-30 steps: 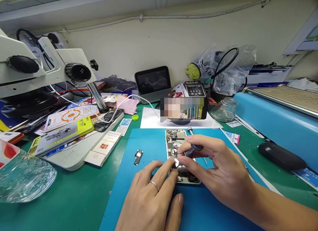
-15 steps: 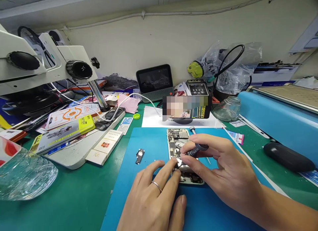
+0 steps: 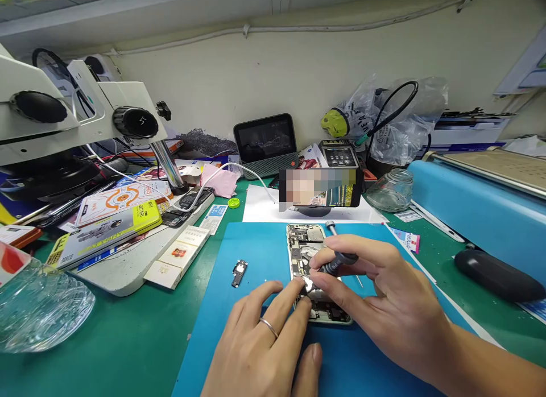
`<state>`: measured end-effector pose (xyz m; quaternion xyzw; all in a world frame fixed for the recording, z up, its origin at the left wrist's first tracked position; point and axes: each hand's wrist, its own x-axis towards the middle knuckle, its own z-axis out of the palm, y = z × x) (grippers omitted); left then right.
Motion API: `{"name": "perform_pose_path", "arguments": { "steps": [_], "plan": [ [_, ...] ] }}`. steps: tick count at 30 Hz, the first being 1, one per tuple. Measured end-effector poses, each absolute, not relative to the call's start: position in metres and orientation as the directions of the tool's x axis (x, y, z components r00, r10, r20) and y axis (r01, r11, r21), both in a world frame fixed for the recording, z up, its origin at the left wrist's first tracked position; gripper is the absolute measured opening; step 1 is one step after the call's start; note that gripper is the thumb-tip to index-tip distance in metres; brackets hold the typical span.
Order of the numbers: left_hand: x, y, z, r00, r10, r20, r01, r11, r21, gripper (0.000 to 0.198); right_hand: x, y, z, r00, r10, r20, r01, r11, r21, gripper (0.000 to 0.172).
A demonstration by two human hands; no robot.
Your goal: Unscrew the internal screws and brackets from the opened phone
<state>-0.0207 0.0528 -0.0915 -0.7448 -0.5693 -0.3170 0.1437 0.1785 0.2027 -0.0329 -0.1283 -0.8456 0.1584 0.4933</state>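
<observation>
An opened phone with bare circuit boards lies on a blue work mat. My right hand is closed around a small dark screwdriver, its tip down on the phone's middle. My left hand, a ring on one finger, rests on the mat with its fingers stretched forward; the fingertips press on a small shiny part at the phone's left edge. A small loose black component lies on the mat to the left of the phone.
A white microscope stands at the left over boxes and booklets. A glass dish sits at the near left. Behind the mat are a propped phone, a small screen, a glass jar and a blue machine. A black mouse-like object lies right.
Both hands stay on the phone with only slight shifts. The view has drifted a little, so the phone and hands appear slightly lower and to the right.
</observation>
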Motion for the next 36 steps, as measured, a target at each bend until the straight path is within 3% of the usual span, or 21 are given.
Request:
{"name": "perform_pose_path", "arguments": {
  "steps": [36],
  "plan": [
    [-0.019,0.054,-0.084,0.129,0.721,0.681,0.944,-0.299,0.138,0.034,0.179,0.204,-0.034,-0.484,0.351,0.801,0.089,0.931,-0.355,0.019]
  ]
}}
